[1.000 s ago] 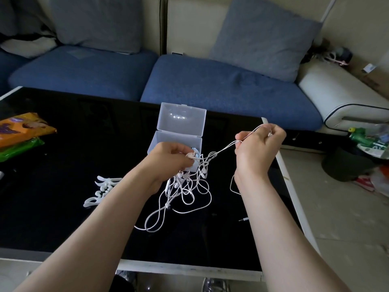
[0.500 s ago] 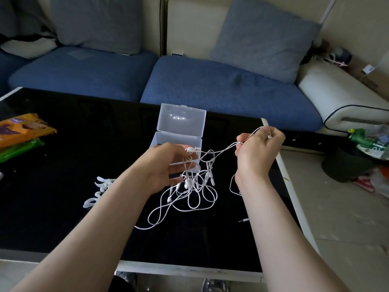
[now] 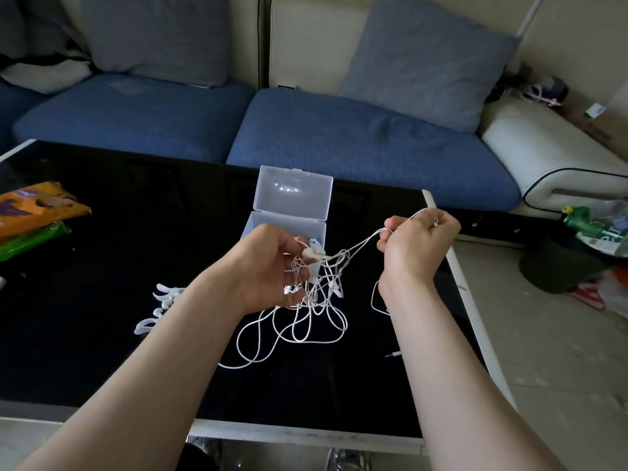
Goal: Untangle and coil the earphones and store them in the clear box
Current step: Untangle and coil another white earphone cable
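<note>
Earphones (image 3: 316,294), white, wired: one tangled bundle, held above the black table (image 3: 102,266) between our two hands, just in front of the clear box (image 3: 289,226); none of it is inside the box

Left hand (image 3: 268,266): fingers and thumb curled round the knotted core of the bundle, gripping it; an earbud shows at the fingertips

Right hand (image 3: 416,246): raised to the right of the bundle, fingers closed in a pinch on a strand of the cord; we note two strands running taut from the knot up to this hand

Loose cord: several loops hang below the left hand and lie on the table; one further loop shows beside our right wrist

Jack plug (image 3: 393,354): lying on the table near the right forearm, apart from the main loops

Clear box: open, lid (image 3: 294,195) tipped up and back, standing on the table beyond the left hand; a pale blue item shows at its near rim, and we cannot tell what it is

White hook-shaped pieces (image 3: 159,307): on the table, left of our left forearm and partly hidden by it

Orange packet (image 3: 37,205) and green packet (image 3: 30,237): at the table's left edge, touching each other

Blue sofa (image 3: 339,137) with grey cushion (image 3: 424,59): beyond the table
</note>
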A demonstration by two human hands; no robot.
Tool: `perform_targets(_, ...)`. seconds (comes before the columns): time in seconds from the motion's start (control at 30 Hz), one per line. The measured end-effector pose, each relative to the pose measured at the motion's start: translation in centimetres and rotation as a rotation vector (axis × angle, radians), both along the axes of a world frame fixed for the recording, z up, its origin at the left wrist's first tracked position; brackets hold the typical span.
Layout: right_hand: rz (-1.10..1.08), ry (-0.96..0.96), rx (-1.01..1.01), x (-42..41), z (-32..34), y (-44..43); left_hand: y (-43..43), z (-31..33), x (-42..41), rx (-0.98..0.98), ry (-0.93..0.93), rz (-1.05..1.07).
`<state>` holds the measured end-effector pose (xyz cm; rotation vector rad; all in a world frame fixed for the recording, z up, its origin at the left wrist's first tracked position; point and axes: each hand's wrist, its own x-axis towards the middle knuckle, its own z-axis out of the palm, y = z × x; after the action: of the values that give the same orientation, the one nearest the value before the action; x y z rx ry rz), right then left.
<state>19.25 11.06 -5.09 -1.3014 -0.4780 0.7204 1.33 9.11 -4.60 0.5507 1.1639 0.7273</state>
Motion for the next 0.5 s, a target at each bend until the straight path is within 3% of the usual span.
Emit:
perform_targets(0.3,0.004,0.022,0.002,-0.09,0.37,-0.19,-0.34,-0.78,0.27,0.172,0.229,-0.08)
perform_targets(0.5,0.011,0.035,0.016,-0.18,0.69,-0.38,-0.54,-0.53,0.6,0.176,0.31,-0.109)
